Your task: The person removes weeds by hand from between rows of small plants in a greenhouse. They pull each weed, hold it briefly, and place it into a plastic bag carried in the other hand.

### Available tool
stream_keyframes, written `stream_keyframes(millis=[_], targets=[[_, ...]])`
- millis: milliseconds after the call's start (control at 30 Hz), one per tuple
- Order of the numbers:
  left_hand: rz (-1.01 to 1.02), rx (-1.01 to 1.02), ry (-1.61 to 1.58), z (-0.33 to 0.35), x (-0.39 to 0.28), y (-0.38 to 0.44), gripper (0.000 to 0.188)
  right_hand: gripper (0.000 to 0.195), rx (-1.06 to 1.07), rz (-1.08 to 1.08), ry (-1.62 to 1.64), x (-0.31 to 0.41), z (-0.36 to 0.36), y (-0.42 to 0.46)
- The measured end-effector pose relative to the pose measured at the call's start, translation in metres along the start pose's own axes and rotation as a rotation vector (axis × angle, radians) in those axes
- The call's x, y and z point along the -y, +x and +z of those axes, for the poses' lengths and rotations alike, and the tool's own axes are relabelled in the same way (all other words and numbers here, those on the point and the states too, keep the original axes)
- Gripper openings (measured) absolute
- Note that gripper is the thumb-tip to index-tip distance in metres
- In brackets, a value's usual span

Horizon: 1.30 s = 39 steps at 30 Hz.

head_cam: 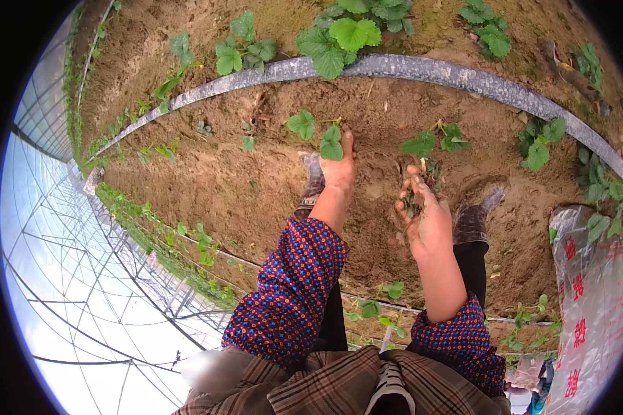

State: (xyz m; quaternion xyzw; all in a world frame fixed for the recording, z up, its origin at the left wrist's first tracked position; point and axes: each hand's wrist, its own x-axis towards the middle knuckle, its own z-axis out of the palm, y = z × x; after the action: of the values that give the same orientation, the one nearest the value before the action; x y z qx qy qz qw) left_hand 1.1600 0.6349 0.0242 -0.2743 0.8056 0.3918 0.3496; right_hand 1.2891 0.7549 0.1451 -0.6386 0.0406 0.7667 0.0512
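Note:
My left hand (pixel 338 171) reaches down to the soil beside a small strawberry plant (pixel 332 144). One of its leaves lies over my fingers and hides part of them, so I cannot tell whether they grip anything. To the right, my right hand (pixel 427 215) is raised off the ground, palm inward, with soil on the skin. Dark, limp plant scraps (pixel 411 203) are held between its thumb and fingers. Just beyond its fingertips grows another young strawberry plant (pixel 421 144).
A grey drip irrigation tape (pixel 405 67) curves across the bed, with larger strawberry plants (pixel 337 44) beyond it. My boots (pixel 470 225) straddle the furrow. A clear plastic bag (pixel 597 290) bearing red writing lies at right. Greenhouse framing (pixel 83 280) rises at left; another person (pixel 542 384) shows at lower right.

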Motion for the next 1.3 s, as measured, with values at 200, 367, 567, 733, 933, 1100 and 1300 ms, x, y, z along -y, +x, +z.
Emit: stream_keyframes(millis=[200, 367, 567, 733, 933, 1100, 1300], targets=[[0.069, 0.143, -0.086, -0.031, 0.007, 0.011, 0.026, 0.022, 0.055, -0.077, -0.171, -0.028, -0.003, 0.01], [0.192, 0.507, 0.33, -0.054, -0.028, -0.088, 0.045, 0.034, 0.093, -0.199, -0.403, -0.06, -0.01, 0.01], [0.866, 0.552, 0.873, -0.126, -0.064, -0.132, 0.046, 0.036, 0.161, 0.048, 0.014, -0.109, 0.031, -0.013], [0.553, 0.821, 0.489, -0.182, -0.103, -0.103, 0.041, 0.033, -0.027, 0.01, -0.073, -0.132, 0.07, -0.032], [0.562, 0.221, 0.59, -0.214, -0.152, -0.009, 0.016, 0.028, 0.105, 0.011, -0.087, -0.127, 0.098, -0.074], [1.06, -0.014, 1.013, -0.181, -0.147, 0.095, 0.025, 0.03, 0.078, -0.041, -0.123, -0.122, 0.118, -0.092], [0.63, 0.087, 0.732, -0.185, -0.162, 0.15, 0.021, 0.028, 0.18, -0.03, -0.177, -0.1, 0.097, -0.058]])
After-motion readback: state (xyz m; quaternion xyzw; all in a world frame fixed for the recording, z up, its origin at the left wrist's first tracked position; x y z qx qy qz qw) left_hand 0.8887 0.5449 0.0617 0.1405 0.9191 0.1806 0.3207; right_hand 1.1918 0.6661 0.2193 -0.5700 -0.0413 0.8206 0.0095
